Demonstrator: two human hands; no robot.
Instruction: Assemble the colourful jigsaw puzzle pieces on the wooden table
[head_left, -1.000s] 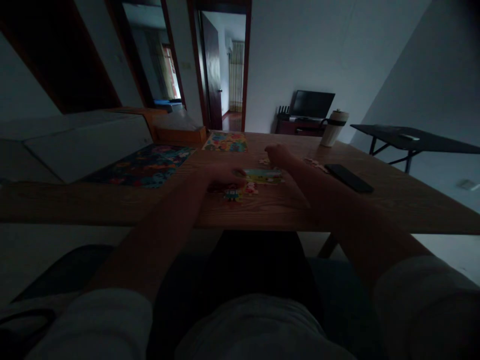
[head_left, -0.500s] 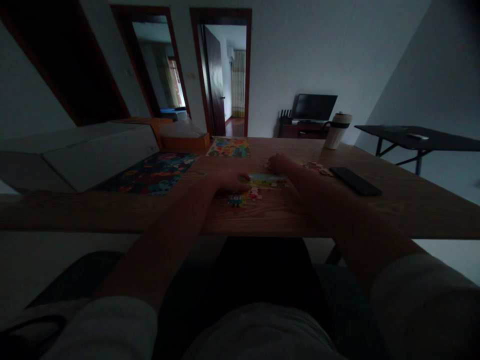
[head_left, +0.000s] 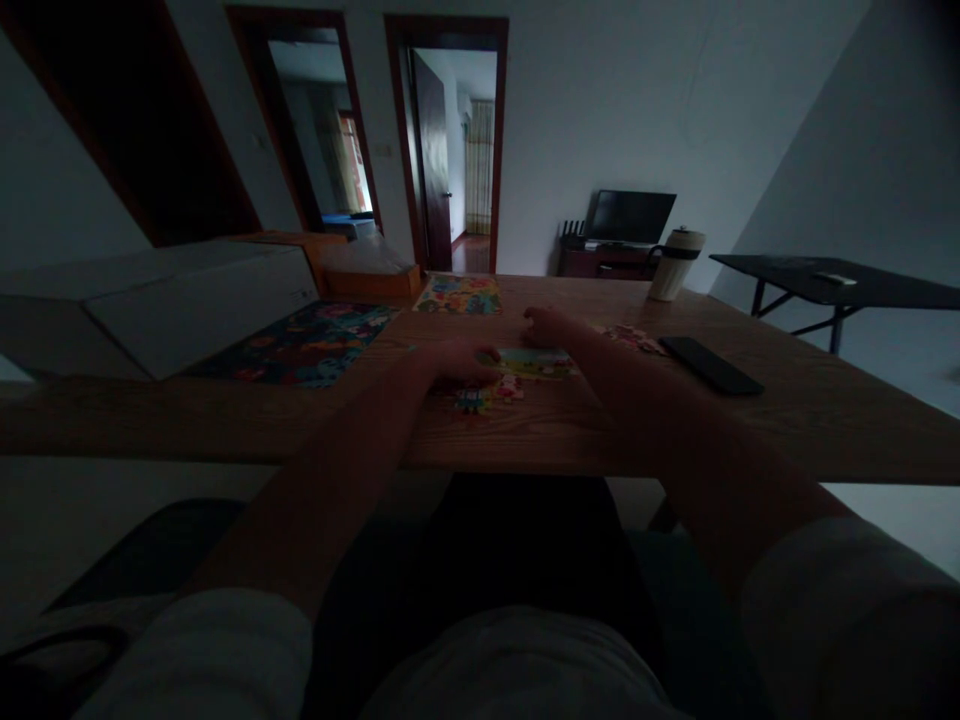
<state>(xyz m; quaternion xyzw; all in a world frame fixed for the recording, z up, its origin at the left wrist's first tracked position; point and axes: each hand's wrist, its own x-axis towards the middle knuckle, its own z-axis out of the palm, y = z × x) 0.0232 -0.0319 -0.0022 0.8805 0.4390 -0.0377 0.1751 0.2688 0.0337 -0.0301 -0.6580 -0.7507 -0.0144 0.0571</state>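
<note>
A partly joined colourful jigsaw (head_left: 534, 362) lies on the wooden table (head_left: 787, 400) in front of me. My left hand (head_left: 459, 360) rests on the puzzle's left edge with its fingers curled down on the pieces. My right hand (head_left: 546, 326) is at the puzzle's far edge, fingers bunched as in a pinch; what it holds is too dark to make out. More joined pieces (head_left: 480, 398) sit just near the left hand. Loose pieces (head_left: 634, 337) lie to the right of the right hand.
A dark phone (head_left: 711, 364) lies right of the loose pieces. A lidded cup (head_left: 676, 262) stands at the far edge. Two finished puzzles (head_left: 304, 343) (head_left: 460, 294) lie at left and far centre. A white box (head_left: 161, 300) and an orange box (head_left: 367, 272) sit at the left.
The view tilted up a little. My right hand shifted slightly left along the puzzle's far edge. My left hand stayed on the puzzle's left side.
</note>
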